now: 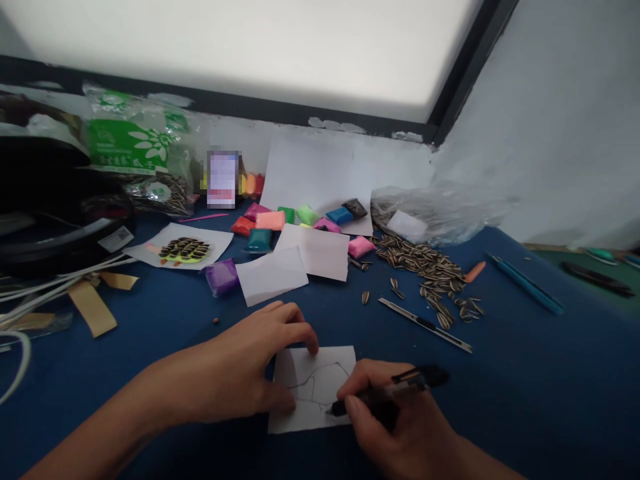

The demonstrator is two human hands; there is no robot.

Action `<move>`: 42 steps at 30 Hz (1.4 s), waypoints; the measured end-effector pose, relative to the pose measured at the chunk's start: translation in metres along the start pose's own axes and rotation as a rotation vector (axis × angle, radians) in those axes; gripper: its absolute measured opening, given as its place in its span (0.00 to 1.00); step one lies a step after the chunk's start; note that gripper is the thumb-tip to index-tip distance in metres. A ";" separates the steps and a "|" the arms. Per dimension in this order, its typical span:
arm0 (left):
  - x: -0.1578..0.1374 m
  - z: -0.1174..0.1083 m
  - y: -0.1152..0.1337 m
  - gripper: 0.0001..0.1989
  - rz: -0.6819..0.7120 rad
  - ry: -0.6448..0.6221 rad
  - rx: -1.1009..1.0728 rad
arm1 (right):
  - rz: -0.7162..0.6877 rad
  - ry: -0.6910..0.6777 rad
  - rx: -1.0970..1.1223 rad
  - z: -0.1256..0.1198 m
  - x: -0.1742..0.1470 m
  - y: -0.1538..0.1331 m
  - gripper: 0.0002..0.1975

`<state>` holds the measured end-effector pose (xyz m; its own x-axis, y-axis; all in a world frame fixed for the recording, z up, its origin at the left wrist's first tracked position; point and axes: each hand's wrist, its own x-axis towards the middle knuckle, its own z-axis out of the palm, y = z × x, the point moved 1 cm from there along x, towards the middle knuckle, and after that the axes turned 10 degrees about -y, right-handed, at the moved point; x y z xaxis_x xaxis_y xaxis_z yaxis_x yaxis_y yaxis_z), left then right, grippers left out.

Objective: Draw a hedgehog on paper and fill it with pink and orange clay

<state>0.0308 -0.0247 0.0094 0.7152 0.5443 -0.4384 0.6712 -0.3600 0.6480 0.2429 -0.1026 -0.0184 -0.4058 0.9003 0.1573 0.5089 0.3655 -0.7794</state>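
Observation:
A small white sheet of paper (300,419) lies on the blue tabletop, with thin dark drawn lines forming a partial outline. My left hand (260,360) rests at the sheet's upper left side, fingers apart, the thumb and a fingertip pressing on the paper. In my right hand (395,413) is a black pen (373,395), pinched between thumb and fingers. Its tip touches the paper near the lower lines. Beyond the hands, a utility knife (425,325) lies at an angle, close to several loose sunflower seeds (420,260).
Colourful clay packets (270,221) and blank white paper pieces (273,275) lie ahead. At left, a seed-covered clay piece (184,251) sits on paper beside white cables (60,287). A seed bag (145,153) stands behind. A blue pen-like tool (525,283) lies right.

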 end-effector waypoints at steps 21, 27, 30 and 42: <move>-0.001 -0.002 0.004 0.20 0.006 0.000 0.009 | 0.065 -0.041 0.031 0.003 0.003 0.003 0.08; 0.000 -0.002 0.005 0.21 0.000 -0.004 0.002 | 0.072 -0.052 0.041 0.000 0.003 0.001 0.08; 0.000 -0.002 0.005 0.21 -0.003 -0.002 0.003 | 0.083 -0.081 0.052 0.000 0.004 -0.001 0.08; 0.001 0.000 0.001 0.21 0.003 -0.010 -0.013 | 0.142 -0.068 0.167 -0.003 0.005 0.002 0.06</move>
<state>0.0318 -0.0245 0.0096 0.7194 0.5352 -0.4428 0.6663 -0.3515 0.6577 0.2439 -0.0966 -0.0170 -0.3924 0.9198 0.0021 0.4340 0.1872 -0.8812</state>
